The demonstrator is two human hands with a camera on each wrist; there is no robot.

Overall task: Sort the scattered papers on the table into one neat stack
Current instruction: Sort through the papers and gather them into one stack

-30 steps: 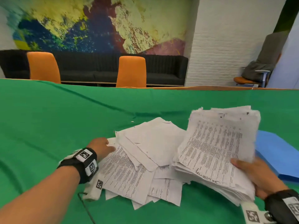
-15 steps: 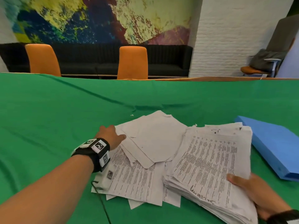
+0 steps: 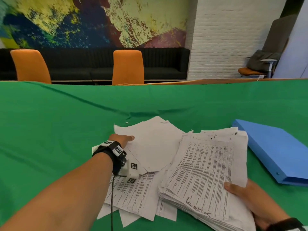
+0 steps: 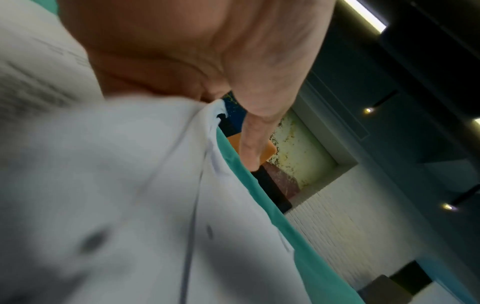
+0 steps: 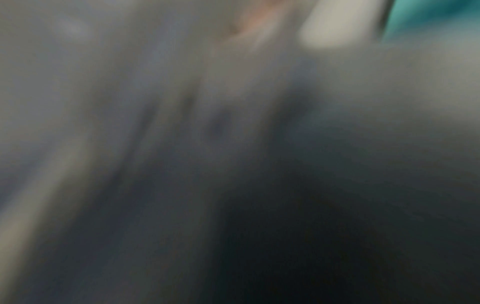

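Note:
A thick stack of printed papers (image 3: 205, 172) lies at the right of the green table (image 3: 66, 122), partly over loose sheets. My right hand (image 3: 246, 194) grips its near right corner, thumb on top. Blank white sheets (image 3: 153, 144) lie fanned in the middle, above printed loose sheets (image 3: 133, 194). My left hand (image 3: 122, 139) holds the left edge of the blank sheets, thumb on top and fingers hidden beneath; that edge is lifted. In the left wrist view the palm (image 4: 207, 51) sits over blurred paper (image 4: 130, 185). The right wrist view is only blur.
A blue binder (image 3: 275, 152) lies closed to the right of the stack. Two orange chairs (image 3: 31, 65) (image 3: 128, 66) stand behind the table's far edge, with a black sofa beyond. Green cloth stretches bare to the left and far side.
The right hand lowered the tilted stack flat onto the table. The left hand slid forward from the printed sheets to the blank sheets and took hold; their left edge has risen.

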